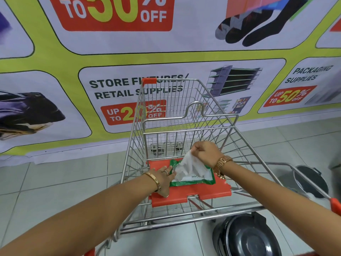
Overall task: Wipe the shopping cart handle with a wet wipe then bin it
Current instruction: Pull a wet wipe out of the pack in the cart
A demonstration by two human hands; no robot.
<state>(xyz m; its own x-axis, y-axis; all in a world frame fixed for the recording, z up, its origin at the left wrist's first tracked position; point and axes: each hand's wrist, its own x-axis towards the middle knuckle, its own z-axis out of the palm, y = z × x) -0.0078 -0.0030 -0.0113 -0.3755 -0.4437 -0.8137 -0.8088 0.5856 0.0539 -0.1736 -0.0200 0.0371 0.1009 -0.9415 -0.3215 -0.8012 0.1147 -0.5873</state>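
A metal shopping cart [186,111] stands in front of me, its red child-seat flap [199,194] folded flat. On the flap lies a green and white wet wipe pack [199,179]. My left hand [164,179] presses flat on the pack's left end. My right hand [205,151] pinches a white wet wipe [188,166] and holds it pulled up out of the pack. The cart handle [188,221] runs as a metal bar below my forearms, with a red end cap [335,204] at the right.
A dark bin [310,182] stands on the tiled floor right of the cart. Its black lid [249,239] lies on the floor near the handle. A large sale banner [166,58] covers the wall just beyond the cart.
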